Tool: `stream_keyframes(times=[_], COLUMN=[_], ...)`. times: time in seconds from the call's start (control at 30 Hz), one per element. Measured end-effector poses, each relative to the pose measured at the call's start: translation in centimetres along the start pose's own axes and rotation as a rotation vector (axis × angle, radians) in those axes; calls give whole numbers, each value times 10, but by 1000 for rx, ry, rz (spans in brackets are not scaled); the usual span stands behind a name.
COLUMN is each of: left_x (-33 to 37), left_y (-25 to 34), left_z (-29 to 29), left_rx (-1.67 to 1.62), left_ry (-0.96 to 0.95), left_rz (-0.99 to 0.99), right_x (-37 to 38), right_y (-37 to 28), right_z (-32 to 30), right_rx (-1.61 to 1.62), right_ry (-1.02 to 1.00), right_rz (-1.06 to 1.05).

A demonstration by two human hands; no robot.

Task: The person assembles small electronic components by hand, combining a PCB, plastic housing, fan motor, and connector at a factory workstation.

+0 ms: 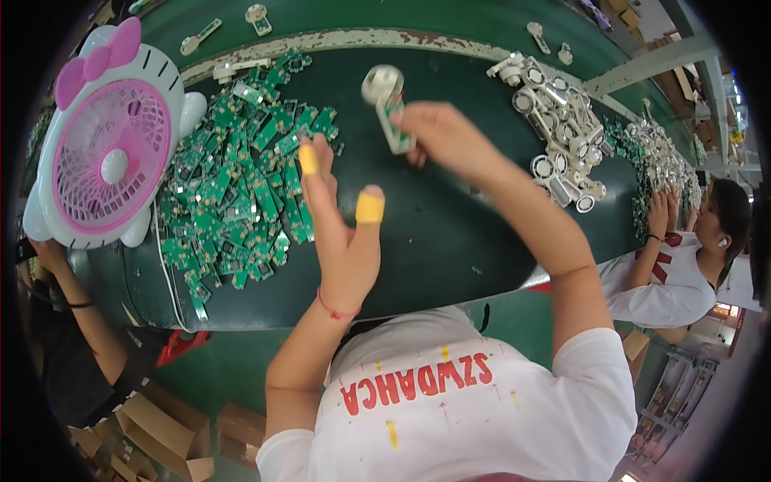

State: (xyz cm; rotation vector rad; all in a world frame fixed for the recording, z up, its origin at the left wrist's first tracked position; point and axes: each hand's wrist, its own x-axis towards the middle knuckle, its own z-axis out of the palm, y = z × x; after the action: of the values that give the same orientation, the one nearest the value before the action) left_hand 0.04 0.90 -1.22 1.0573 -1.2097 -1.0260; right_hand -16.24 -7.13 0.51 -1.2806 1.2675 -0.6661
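Note:
My right hand [446, 136], slightly blurred, is closed on a white plastic housing [399, 140] with a round head and a straight handle. Some green shows inside the handle, like a circuit board. My left hand [345, 233] is held up with its fingers stretched and thumb apart, holding nothing. Yellow wraps cover its thumb and one finger. Beside it, on the left, lies a large heap of green circuit boards [233, 193]. To the right of my right hand is a pile of white housings [554, 120] with round heads.
A pink and white fan [108, 145] stands at the left, its white cable [163, 265] running down the dark green table [418, 265]. A few housings [257, 19] rest beyond the ledge. Co-workers sit on both sides; the right one's hands [660, 210] touch another pile. Cardboard boxes [165, 426] stand below.

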Motion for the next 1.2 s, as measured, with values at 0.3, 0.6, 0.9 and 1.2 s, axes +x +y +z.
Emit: stream_keyframes(times=[0.3, 0.6, 0.9, 1.2], left_x=[5, 21, 27, 5], left_y=[12, -8, -10, 5], left_z=[-2, -13, -18, -10], left_rx=[271, 271, 342, 268], left_ry=[-356, -346, -353, -371], left_rz=[97, -64, 176, 241], right_x=[209, 296, 336, 165], right_y=[9, 42, 37, -3], right_z=[-184, -358, -413, -231], right_rx=[-1005, -1451, -1496, -479], right_ry=[536, 816, 691, 304], right_rz=[-64, 331, 94, -39])
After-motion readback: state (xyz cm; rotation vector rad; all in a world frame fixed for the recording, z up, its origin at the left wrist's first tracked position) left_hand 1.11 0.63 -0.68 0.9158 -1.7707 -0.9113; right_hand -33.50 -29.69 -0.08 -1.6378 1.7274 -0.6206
